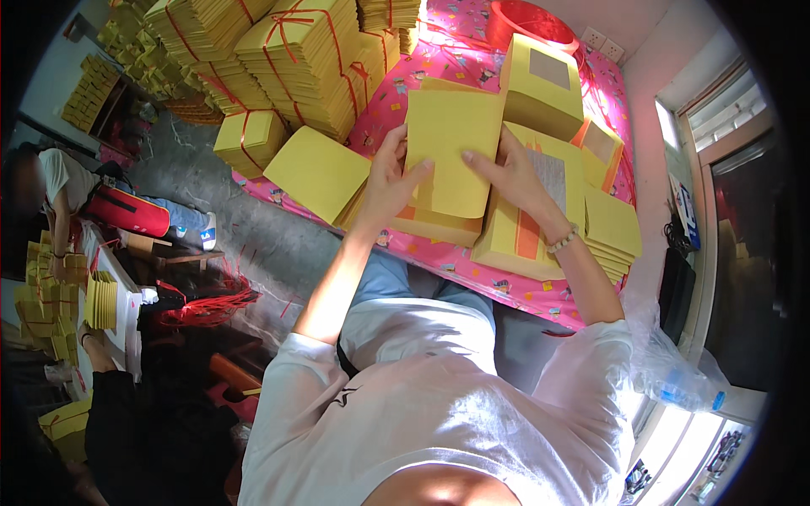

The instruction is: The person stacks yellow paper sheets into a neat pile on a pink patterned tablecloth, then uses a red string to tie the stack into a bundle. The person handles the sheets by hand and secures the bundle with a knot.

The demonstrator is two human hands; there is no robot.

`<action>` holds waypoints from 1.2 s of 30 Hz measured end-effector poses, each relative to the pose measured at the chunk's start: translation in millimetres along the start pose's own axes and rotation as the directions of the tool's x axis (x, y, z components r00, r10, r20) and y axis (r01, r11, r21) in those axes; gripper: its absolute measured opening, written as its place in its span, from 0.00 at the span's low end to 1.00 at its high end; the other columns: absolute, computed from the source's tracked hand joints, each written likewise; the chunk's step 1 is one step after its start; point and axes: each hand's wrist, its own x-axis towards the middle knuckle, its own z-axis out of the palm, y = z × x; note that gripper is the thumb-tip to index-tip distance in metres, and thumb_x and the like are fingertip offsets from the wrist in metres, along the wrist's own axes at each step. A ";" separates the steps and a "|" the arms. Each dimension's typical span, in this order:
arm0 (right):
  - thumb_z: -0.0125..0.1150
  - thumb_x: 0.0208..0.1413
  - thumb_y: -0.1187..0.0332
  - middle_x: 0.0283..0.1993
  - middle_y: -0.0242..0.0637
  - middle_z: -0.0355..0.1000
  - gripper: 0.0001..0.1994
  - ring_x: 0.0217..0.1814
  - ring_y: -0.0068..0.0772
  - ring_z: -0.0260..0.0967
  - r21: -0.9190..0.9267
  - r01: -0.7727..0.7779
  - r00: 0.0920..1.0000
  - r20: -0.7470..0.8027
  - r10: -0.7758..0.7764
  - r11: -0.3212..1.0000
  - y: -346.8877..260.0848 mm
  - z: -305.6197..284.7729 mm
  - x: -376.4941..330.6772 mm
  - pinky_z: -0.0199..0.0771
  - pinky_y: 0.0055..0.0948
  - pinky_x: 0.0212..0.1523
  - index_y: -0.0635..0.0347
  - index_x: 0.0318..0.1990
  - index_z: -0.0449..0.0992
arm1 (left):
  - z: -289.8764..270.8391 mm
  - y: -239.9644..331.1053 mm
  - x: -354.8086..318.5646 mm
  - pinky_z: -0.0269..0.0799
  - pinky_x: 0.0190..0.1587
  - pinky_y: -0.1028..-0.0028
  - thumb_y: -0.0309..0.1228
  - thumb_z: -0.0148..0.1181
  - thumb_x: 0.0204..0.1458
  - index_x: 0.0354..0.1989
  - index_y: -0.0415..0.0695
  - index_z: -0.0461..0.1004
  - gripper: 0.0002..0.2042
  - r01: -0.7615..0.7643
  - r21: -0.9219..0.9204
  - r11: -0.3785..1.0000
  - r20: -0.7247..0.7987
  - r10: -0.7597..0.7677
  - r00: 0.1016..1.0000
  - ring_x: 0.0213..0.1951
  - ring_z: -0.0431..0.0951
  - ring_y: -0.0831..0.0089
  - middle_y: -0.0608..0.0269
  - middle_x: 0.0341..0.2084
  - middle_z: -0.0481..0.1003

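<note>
Both hands grip a bundle of yellow paper sheets (451,126) above the table, its broad face toward me. My left hand (393,181) closes on the left edge, thumb across the front. My right hand (516,173), with a beaded bracelet on its wrist, closes on the right edge, thumb also in front. The fingers behind the sheets are hidden. Below the bundle lies another yellow paper stack (434,226). To the left is a leaning yellow stack (314,167). Beside my right hand stands a thick stack with a grey rectangle and orange marks (515,240).
Tall yellow bundles tied with red string (295,63) rise at the back left of the pink patterned tablecloth (456,274). A red basin (531,24) stands at the far end. At left, people handle yellow bundles at a white table (131,316). A plastic bottle (688,392) hangs right.
</note>
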 end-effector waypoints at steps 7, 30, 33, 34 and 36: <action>0.55 0.63 0.64 0.52 0.38 0.71 0.23 0.52 0.25 0.69 0.013 -0.064 0.998 -0.027 0.064 0.998 -2.4 1.6 2.3 0.71 0.25 0.51 0.66 0.60 0.61 | 4.4 18.6 3.4 0.66 0.56 0.75 0.30 0.53 0.60 0.62 0.39 0.60 0.22 0.315 -0.193 0.929 0.045 -0.312 0.949 0.56 0.70 0.75 0.60 0.54 0.70; 0.65 0.54 0.69 0.54 0.39 0.72 0.26 0.57 0.28 0.68 -0.217 0.017 0.997 0.072 -0.001 0.976 22.3 -2.5 -6.9 0.67 0.30 0.59 0.63 0.59 0.65 | 10.1 -34.1 -5.8 0.61 0.57 0.73 0.23 0.48 0.61 0.58 0.37 0.58 0.17 -0.162 0.099 0.982 -0.062 0.169 0.984 0.53 0.67 0.73 0.57 0.48 0.69; 0.64 0.54 0.69 0.53 0.38 0.72 0.25 0.55 0.26 0.68 -0.174 -0.050 0.997 0.056 0.060 0.983 27.9 -5.4 -6.7 0.68 0.30 0.58 0.64 0.59 0.65 | 9.0 -38.1 -4.9 0.62 0.57 0.72 0.24 0.48 0.61 0.60 0.36 0.57 0.19 -0.177 0.176 0.968 -0.051 0.188 0.981 0.53 0.68 0.72 0.56 0.49 0.69; 0.64 0.55 0.69 0.53 0.38 0.72 0.25 0.55 0.25 0.68 -0.161 -0.061 0.996 0.058 0.072 0.985 29.8 -6.0 -6.0 0.68 0.29 0.57 0.64 0.59 0.66 | 8.4 -39.6 -4.2 0.62 0.57 0.72 0.24 0.48 0.61 0.60 0.36 0.57 0.19 -0.180 0.178 0.968 -0.052 0.191 0.980 0.54 0.68 0.72 0.55 0.49 0.69; 0.64 0.55 0.69 0.52 0.37 0.73 0.24 0.54 0.24 0.69 -0.132 -0.087 0.993 0.064 0.096 0.987 33.2 -6.5 -5.0 0.69 0.29 0.56 0.65 0.58 0.66 | 7.9 -40.7 -3.4 0.62 0.56 0.72 0.25 0.48 0.61 0.61 0.37 0.57 0.20 -0.184 0.183 0.966 -0.054 0.196 0.979 0.54 0.68 0.71 0.55 0.50 0.69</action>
